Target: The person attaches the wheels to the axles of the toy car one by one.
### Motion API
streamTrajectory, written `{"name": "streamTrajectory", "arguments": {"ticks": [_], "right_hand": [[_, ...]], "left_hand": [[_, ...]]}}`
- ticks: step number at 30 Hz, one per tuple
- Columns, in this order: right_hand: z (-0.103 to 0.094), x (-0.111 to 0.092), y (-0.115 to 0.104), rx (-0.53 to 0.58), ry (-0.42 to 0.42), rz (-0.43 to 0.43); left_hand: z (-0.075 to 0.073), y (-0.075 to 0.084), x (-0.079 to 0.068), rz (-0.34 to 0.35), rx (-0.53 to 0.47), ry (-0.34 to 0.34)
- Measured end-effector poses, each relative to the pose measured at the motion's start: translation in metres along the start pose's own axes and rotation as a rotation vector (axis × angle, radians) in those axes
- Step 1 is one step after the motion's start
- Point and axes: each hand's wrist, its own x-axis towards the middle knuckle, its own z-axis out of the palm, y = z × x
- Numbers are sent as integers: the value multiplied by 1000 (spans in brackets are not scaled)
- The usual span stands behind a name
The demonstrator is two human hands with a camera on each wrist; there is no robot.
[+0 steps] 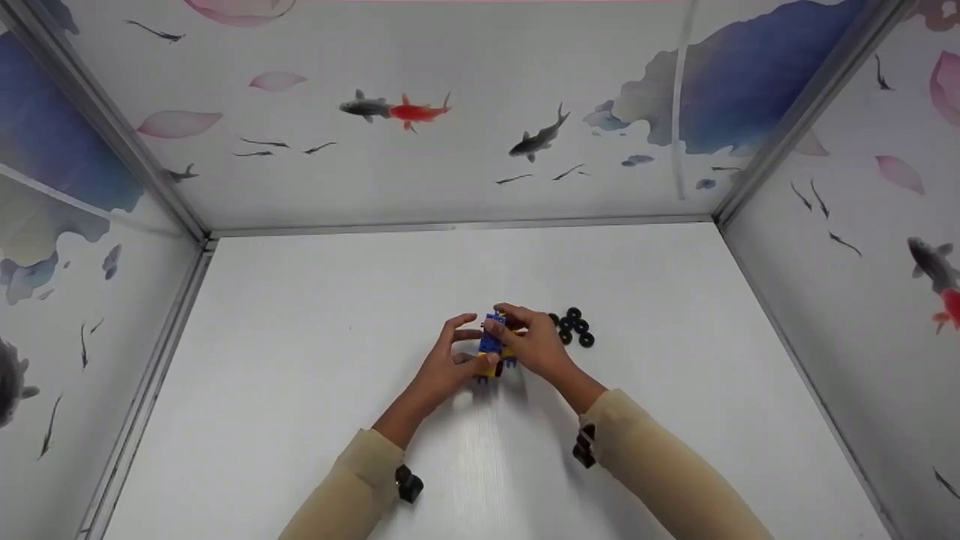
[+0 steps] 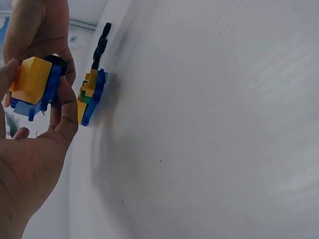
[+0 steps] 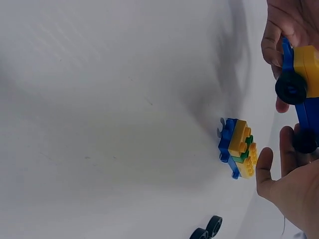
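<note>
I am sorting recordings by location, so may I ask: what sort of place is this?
It looks like a small work booth: a plain white tabletop, walls printed with fish and petals on three visible sides, and metal framing along their edges.

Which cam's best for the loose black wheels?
Head: it looks down on the whole cluster of loose black wheels beside the right hand, which partly hides one. Left wrist shows them nearly edge-on, overlapping in a strip; right wrist catches only part of the group at its bottom edge.
</note>
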Motion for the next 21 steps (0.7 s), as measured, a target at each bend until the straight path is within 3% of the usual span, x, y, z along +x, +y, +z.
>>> {"name": "streamTrajectory", "arguments": {"ticks": [10, 16, 21], "right_hand": [[-9, 0, 3, -6, 25, 44], [-15, -3, 6, 17, 12, 48], [-18, -7, 9, 2, -16, 67]], "left_hand": [[-6, 2, 5, -48, -144, 71], [-8, 1, 11, -41, -244, 101], [-7, 6, 12, -33, -265, 147]]}}
